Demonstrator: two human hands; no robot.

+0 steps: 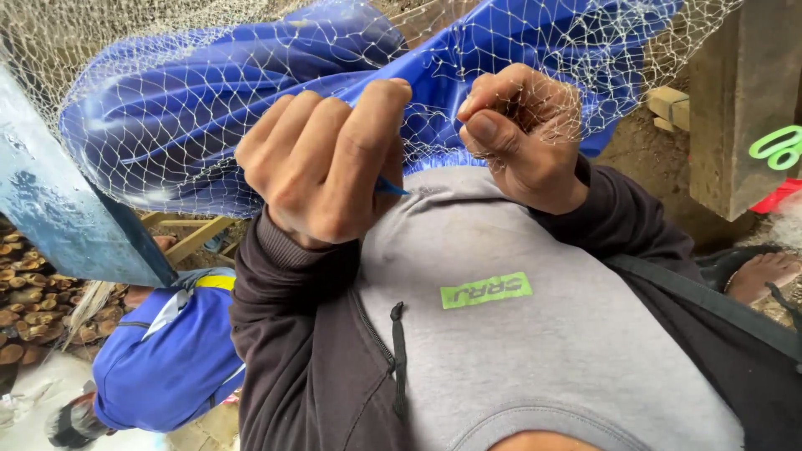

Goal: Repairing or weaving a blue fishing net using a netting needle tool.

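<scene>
A fine white fishing net (167, 108) is stretched over shiny blue fabric (209, 75) in front of my grey hooded top (518, 351). My left hand (322, 163) is fisted around a small blue tool (389, 188); only its pointed tip shows by the thumb. My right hand (522, 134) is closed on a pinch of net mesh, with strands lying over its fingers. The two hands are close together, a small gap apart, both against the net's lower edge.
Another person in a blue jacket (167, 359) crouches at the lower left. A blue board (58, 209) leans at the left, with stacked log ends (25, 309) behind it. At the right are a concrete post (743, 100), green scissor handles (781, 146) and a bare foot (760, 271).
</scene>
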